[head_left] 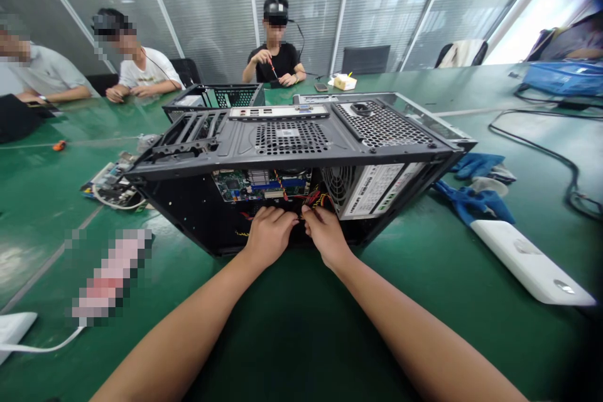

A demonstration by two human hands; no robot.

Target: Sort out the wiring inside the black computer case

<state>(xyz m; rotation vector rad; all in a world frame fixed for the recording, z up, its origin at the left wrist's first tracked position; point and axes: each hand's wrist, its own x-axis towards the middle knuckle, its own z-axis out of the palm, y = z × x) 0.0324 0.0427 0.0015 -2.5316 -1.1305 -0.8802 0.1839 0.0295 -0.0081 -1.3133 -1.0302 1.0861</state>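
Observation:
A black computer case (240, 157) stands on the table with its open side toward me. Inside are a green motherboard (230, 187) and, at the right, a power supply (377, 191) with a fan grille. My left hand (271, 235) reaches into the case below the motherboard, its fingers curled and pinched together. Close beside it, my right hand (325, 235) pinches at the bundle of coloured power supply cables (320, 200). The fingertips of both hands nearly meet; what the left one grips is too small and hidden to make out.
Left of the case lies a loose circuit board (113, 185), with a phone on a white cable (56, 347) nearer me. Blue gloves (485, 198) and a white power bank (532, 264) lie right. Another case (226, 95) stands behind. Several people sit across the green table (471, 339); one holds a screwdriver (272, 67).

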